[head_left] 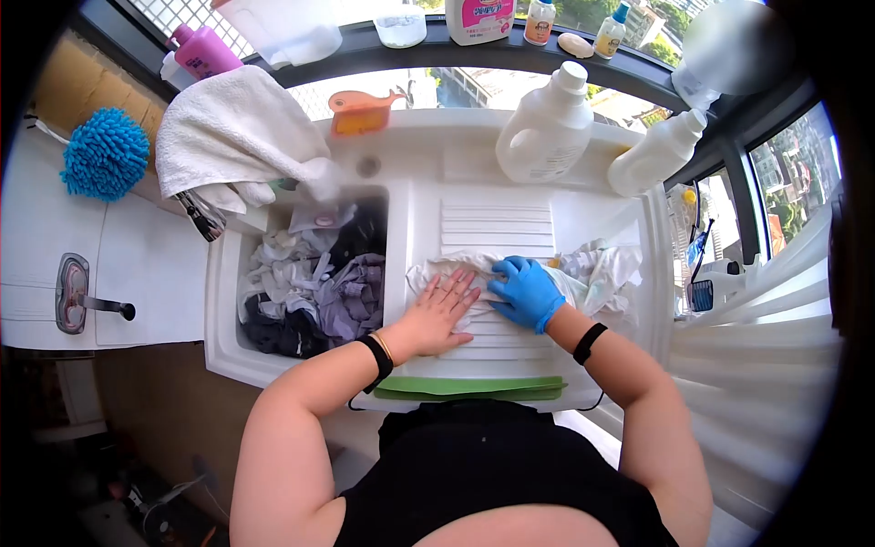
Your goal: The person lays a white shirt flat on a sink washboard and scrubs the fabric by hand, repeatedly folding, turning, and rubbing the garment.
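Note:
A wet white cloth garment (597,278) lies bunched across the ribbed washboard (497,228) of a white laundry sink. Bare and flat, my left hand (439,314) rests on the garment's left end and the ribs, fingers stretched out. My right hand (526,294), in a blue rubber glove, has its fingers bent over the middle of the cloth and grips it; the fingertips are partly hidden in the folds. To the left, the basin (395,246) holds a grey-purple garment (351,296), white cloths and dark pieces.
Two white detergent bottles (547,123) (658,152) stand behind the washboard. A white towel (239,132) drapes over the faucet area at back left. An orange whale-shaped soap holder (360,111) is at the rear rim. A green strip (469,388) lines the front edge.

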A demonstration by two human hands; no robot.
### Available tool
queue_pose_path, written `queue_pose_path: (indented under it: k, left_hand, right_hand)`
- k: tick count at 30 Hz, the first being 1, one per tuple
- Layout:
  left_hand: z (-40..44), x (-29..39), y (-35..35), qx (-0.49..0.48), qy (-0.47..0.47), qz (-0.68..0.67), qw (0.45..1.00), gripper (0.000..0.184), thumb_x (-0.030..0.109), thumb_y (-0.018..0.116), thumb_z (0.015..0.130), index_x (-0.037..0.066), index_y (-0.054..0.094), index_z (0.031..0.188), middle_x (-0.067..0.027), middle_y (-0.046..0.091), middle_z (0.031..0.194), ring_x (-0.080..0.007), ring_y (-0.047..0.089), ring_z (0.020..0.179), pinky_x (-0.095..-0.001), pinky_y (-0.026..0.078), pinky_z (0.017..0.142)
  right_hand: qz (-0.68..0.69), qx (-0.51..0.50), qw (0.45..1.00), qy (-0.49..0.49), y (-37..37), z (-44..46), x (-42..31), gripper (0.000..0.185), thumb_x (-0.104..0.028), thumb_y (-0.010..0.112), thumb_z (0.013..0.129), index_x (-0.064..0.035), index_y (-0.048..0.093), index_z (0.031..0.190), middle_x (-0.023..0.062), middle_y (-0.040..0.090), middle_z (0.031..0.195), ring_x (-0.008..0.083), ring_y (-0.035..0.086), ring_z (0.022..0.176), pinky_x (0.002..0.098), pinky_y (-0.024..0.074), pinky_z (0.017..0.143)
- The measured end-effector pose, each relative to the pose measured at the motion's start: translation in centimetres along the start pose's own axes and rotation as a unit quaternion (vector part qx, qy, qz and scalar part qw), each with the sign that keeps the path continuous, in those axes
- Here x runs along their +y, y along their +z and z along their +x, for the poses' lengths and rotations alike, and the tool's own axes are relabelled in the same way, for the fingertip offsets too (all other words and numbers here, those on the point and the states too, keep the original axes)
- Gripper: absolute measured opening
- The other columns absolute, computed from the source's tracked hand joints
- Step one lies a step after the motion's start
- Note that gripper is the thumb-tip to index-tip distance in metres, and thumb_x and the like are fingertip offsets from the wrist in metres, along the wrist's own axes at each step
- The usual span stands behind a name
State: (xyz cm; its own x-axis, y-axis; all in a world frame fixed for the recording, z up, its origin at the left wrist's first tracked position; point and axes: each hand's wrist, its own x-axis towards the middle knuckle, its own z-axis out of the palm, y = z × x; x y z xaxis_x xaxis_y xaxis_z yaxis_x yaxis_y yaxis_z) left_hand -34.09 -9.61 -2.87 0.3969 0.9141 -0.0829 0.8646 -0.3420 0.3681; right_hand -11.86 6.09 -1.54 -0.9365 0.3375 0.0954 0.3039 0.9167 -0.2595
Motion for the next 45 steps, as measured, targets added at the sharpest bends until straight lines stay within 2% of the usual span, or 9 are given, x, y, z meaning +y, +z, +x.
queue_pose_path:
  k: [2,3,13,23,29,34,36,40,45]
  left_hand:
    - [-0.2,-0.6,-0.5,-0.033,0.027,0.002,0.999,0.080,0.055,0.053,0.100,0.011,0.030,0.164,-0.0169,0.020,0.172,-0.0349,0.011,0.160,-0.0560,0.010,0.127]
    - [0.2,-1.3,-0.6,-0.048,0.033,0.000,0.998,0.079,0.055,0.053,0.101,0.012,0.030,0.163,-0.0162,0.020,0.172,-0.0346,0.011,0.161,-0.0558,0.010,0.127]
    - [8.5,-5.8,-1.2,0.044,-0.011,0.042,0.998,0.072,0.046,0.048,0.105,0.005,0.031,0.162,-0.0147,0.026,0.170,-0.0301,0.018,0.159,-0.0483,0.015,0.129]
    - [3.1,-2.3,-0.4,-0.027,0.031,0.017,0.999,0.066,0.038,0.047,0.106,0.005,0.033,0.161,-0.0102,0.024,0.172,-0.0254,0.016,0.160,-0.0454,0.015,0.130]
    - [6.9,-3.4,0.6,0.083,-0.072,0.060,0.992,0.063,0.034,0.047,0.106,0.008,0.033,0.162,-0.0083,0.026,0.171,-0.0292,0.019,0.159,-0.0479,0.017,0.129]
    - [1.3,-2.2,-0.7,-0.002,0.031,-0.149,0.988,0.049,0.023,0.047,0.105,0.006,0.051,0.151,-0.0173,0.051,0.154,-0.0367,0.040,0.149,-0.0494,0.031,0.123]
    - [-0.5,-3.2,0.0,0.011,-0.081,-0.324,0.943,0.038,0.024,0.050,0.105,0.004,0.061,0.136,-0.0172,0.069,0.130,-0.0333,0.065,0.124,-0.0445,0.051,0.106]
    - [-3.0,-5.8,-4.9,0.121,-0.290,-0.697,0.644,0.020,0.021,0.054,0.104,0.003,0.063,0.101,-0.0104,0.072,0.088,-0.0194,0.072,0.074,-0.0307,0.060,0.070]
    - [-6.8,-17.9,-1.7,0.436,-0.369,-0.720,0.394,0.021,0.018,0.055,0.105,0.000,0.063,0.111,-0.0139,0.068,0.104,-0.0240,0.067,0.097,-0.0400,0.058,0.091]
  right_hand:
    - [0.009,-0.154,0.988,-0.011,0.1,-1.6,-0.8,0.021,-0.034,0.071,0.088,-0.0195,0.071,0.103,0.0127,0.063,0.110,0.0350,0.063,0.101,0.0474,0.0540,0.083]
    - [-0.014,-0.084,0.996,-0.031,0.5,-1.6,-0.7,0.015,-0.031,0.069,0.088,-0.0169,0.069,0.093,0.0098,0.060,0.094,0.0317,0.062,0.087,0.0449,0.0536,0.073]
    - [-0.088,-0.003,0.991,0.101,1.6,6.2,2.3,0.018,-0.030,0.069,0.086,-0.0118,0.071,0.086,0.0129,0.065,0.096,0.0329,0.065,0.091,0.0458,0.0554,0.073]
    - [-0.024,-0.113,0.992,-0.047,1.4,2.0,-0.7,0.017,-0.024,0.063,0.089,-0.0105,0.072,0.085,0.0135,0.070,0.094,0.0314,0.070,0.087,0.0441,0.0561,0.074]
    - [-0.115,-0.052,0.983,0.133,2.5,5.1,-0.5,0.018,-0.025,0.063,0.091,-0.0104,0.073,0.087,0.0140,0.070,0.095,0.0306,0.069,0.089,0.0444,0.0564,0.074]
    - [0.066,-0.157,0.985,0.008,-0.7,0.7,-2.0,0.029,-0.032,0.061,0.099,-0.0063,0.073,0.093,0.0175,0.069,0.097,0.0388,0.066,0.090,0.0481,0.0536,0.081]
    - [0.287,-0.098,0.953,0.004,0.2,0.2,0.3,0.033,-0.038,0.064,0.100,-0.0057,0.072,0.094,0.0111,0.067,0.086,0.0305,0.065,0.083,0.0427,0.0525,0.076]
    - [0.504,-0.168,0.761,0.372,-0.1,2.0,4.3,0.037,-0.044,0.065,0.101,-0.0086,0.073,0.106,0.0023,0.068,0.091,0.0161,0.065,0.085,0.0316,0.0531,0.078]
    - [0.618,-0.107,0.579,0.520,1.0,2.9,6.3,0.049,-0.045,0.065,0.100,-0.0042,0.070,0.126,0.0109,0.075,0.115,0.0210,0.071,0.097,0.0315,0.0564,0.088]
